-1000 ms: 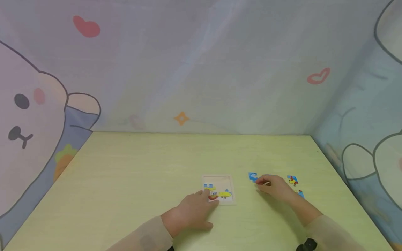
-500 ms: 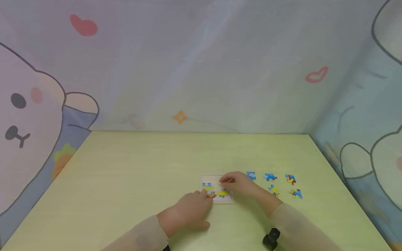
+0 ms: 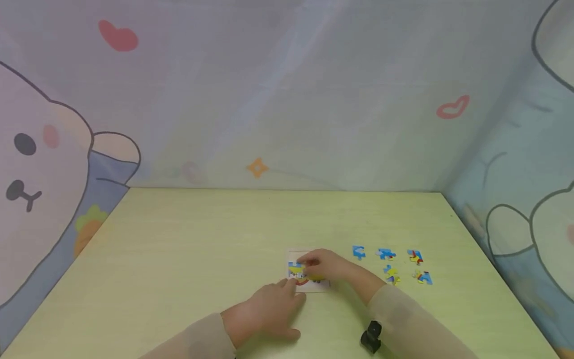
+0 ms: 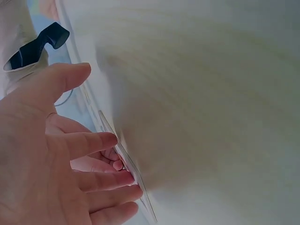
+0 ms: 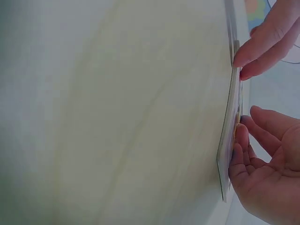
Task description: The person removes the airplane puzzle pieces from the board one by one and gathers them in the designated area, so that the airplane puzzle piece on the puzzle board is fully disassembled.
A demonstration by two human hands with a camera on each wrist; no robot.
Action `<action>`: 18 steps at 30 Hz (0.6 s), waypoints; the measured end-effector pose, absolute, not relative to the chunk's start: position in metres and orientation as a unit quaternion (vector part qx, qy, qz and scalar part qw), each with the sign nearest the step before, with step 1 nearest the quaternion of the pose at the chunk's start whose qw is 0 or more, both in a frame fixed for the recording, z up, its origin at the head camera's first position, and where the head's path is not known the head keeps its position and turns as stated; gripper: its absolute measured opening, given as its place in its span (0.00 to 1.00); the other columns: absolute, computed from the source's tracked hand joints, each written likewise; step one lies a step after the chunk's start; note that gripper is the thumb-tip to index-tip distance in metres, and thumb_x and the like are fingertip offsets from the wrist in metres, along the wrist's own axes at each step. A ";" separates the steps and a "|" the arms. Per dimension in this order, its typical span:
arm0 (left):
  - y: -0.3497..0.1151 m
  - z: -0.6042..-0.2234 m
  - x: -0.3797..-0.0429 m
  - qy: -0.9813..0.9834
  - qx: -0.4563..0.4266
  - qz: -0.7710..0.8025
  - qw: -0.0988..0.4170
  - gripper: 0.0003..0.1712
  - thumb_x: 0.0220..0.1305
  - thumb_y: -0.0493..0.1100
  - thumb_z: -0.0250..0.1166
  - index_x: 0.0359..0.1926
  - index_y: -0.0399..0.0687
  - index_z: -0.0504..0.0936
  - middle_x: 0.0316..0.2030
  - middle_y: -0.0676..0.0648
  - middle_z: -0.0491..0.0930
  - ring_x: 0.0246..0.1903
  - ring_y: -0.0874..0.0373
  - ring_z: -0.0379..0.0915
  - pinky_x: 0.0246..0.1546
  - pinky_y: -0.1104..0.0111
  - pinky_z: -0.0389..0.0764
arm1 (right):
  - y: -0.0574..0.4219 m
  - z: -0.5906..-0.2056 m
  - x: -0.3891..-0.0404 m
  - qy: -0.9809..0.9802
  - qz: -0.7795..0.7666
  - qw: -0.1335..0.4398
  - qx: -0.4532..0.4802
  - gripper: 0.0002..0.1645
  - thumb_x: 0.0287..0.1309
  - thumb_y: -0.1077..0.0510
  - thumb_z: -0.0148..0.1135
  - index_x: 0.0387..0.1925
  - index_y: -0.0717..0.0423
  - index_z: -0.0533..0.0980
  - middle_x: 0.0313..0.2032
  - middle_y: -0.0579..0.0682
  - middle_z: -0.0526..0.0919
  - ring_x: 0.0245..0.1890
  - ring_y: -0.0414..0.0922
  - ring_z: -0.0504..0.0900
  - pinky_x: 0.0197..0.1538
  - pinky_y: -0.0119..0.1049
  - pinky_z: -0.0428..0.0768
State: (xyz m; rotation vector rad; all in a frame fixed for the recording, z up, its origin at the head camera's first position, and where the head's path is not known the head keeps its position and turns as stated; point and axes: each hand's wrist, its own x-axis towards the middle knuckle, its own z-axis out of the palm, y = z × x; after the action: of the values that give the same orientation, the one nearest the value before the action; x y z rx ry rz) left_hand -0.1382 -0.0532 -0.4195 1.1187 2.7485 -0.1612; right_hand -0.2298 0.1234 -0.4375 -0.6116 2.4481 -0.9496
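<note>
A small square puzzle board (image 3: 317, 287) with a pale frame lies on the table, partly filled with blue, yellow and red picture pieces. My left hand (image 3: 274, 305) rests its fingertips on the board's near left edge, fingers extended and thumb spread away. Over the middle of the board, my right hand (image 3: 329, 265) bends its thumb and index finger around a puzzle piece, mostly hidden by the fingers. In the right wrist view, the edge of that piece (image 5: 237, 118) shows at the fingertips, close over the board.
To the board's right lie several loose pieces: a blue piece (image 3: 358, 252), a blue-and-red piece (image 3: 385, 254), a yellow piece (image 3: 391, 274) and others. The pale table (image 3: 202, 239) meets a cartoon-printed curtain (image 3: 287, 99) behind.
My right hand has moved left from the loose pieces onto the board, bringing a piece with it, and has shifted further left across it. My left hand has stayed at the board's edge.
</note>
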 end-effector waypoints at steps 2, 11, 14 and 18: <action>-0.055 -0.419 -0.136 0.920 0.378 -0.064 0.079 0.35 0.48 0.67 0.63 0.51 0.49 0.74 0.50 0.44 0.72 0.49 0.52 0.70 0.41 0.64 0.76 | 0.123 -0.439 -0.230 0.884 -0.345 0.220 -0.225 0.18 0.60 0.59 0.58 0.52 0.54 0.77 0.31 0.45 0.73 0.36 0.43 0.69 0.42 0.38 0.69; -0.058 -0.419 -0.134 0.916 0.388 -0.083 0.049 0.43 0.43 0.72 0.64 0.52 0.47 0.73 0.45 0.48 0.70 0.46 0.55 0.72 0.40 0.67 0.76 | 0.123 -0.440 -0.229 0.878 -0.376 0.225 -0.195 0.18 0.61 0.57 0.58 0.52 0.52 0.77 0.38 0.45 0.76 0.40 0.44 0.71 0.48 0.42 0.70; -0.058 -0.420 -0.134 0.914 0.395 -0.082 0.048 0.47 0.41 0.75 0.63 0.54 0.46 0.72 0.46 0.47 0.70 0.45 0.55 0.72 0.39 0.68 0.77 | 0.122 -0.440 -0.229 0.877 -0.387 0.213 -0.189 0.16 0.60 0.58 0.58 0.50 0.53 0.78 0.41 0.46 0.78 0.43 0.45 0.73 0.51 0.44 0.71; -0.058 -0.422 -0.134 0.913 0.396 -0.086 0.048 0.51 0.39 0.77 0.61 0.55 0.46 0.72 0.47 0.46 0.70 0.47 0.55 0.72 0.39 0.68 0.77 | 0.119 -0.441 -0.230 0.878 -0.395 0.199 -0.184 0.14 0.60 0.58 0.59 0.47 0.54 0.79 0.46 0.48 0.80 0.46 0.46 0.75 0.54 0.46 0.71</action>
State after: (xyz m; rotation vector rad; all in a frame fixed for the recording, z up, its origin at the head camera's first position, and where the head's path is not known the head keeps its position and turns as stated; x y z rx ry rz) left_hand -0.1342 -0.0580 -0.4218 1.2079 2.7843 -0.2610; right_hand -0.2295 0.1190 -0.4412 -0.5147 2.4556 -1.1050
